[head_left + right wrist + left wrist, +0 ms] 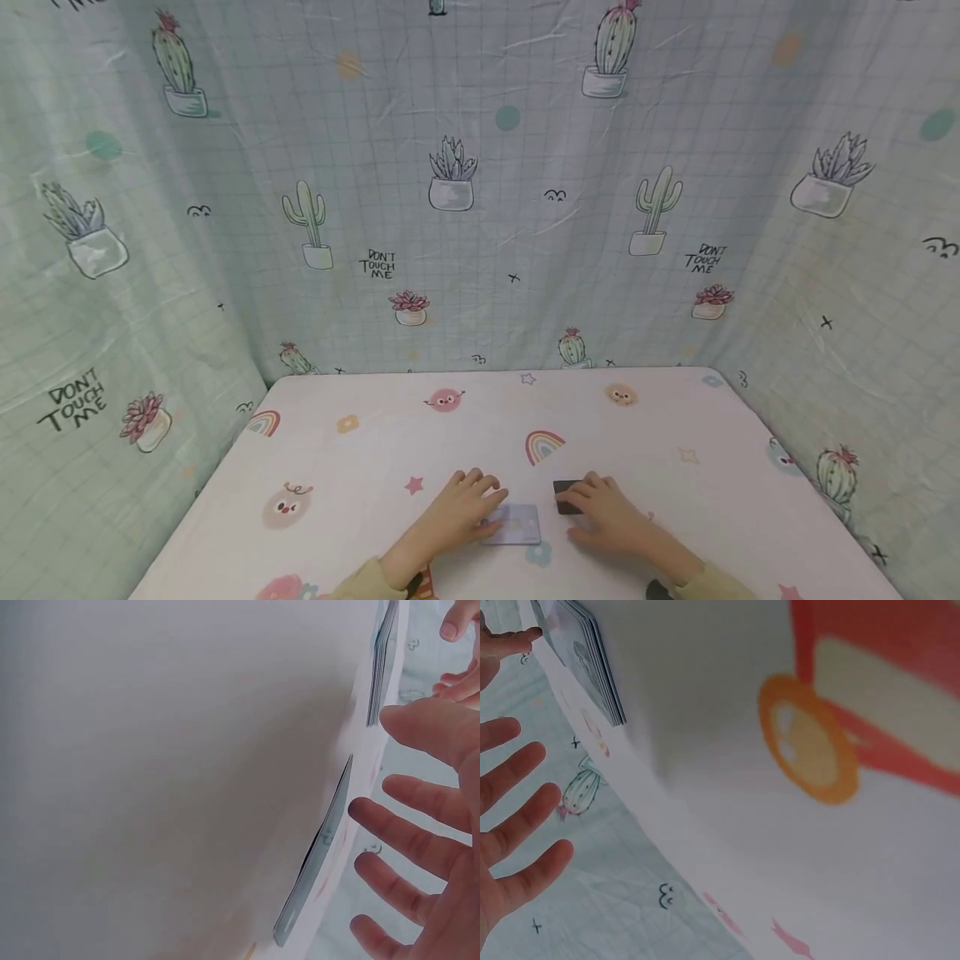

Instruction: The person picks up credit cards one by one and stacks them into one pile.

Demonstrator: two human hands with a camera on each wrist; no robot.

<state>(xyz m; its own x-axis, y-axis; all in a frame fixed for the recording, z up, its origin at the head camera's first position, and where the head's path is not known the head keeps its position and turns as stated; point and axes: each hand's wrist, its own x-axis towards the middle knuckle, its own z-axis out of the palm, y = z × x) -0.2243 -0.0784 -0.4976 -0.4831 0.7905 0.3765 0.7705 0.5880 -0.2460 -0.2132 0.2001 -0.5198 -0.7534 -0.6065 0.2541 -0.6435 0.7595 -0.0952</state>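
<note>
A pale blue-lilac stack of thin cards (519,527) lies flat near the front middle of the table; its layered edges show in the left wrist view (604,667). My left hand (467,510) is at the left side of this stack, fingers spread and loosely bent, thumb overlapping it in the head view. To the right lies a thin black rectangular piece (564,500), partly hidden by my right hand (609,518). Those fingers reach over it, spread apart and relaxed. In the right wrist view, the thin flat piece (319,859) lies beside the fingers, not gripped.
The white table cover (360,467) carries printed rainbows, stars and faces. A cactus-print curtain (487,308) hangs behind the table's far edge and along both sides. Pale sleeves (371,583) reach in from the front.
</note>
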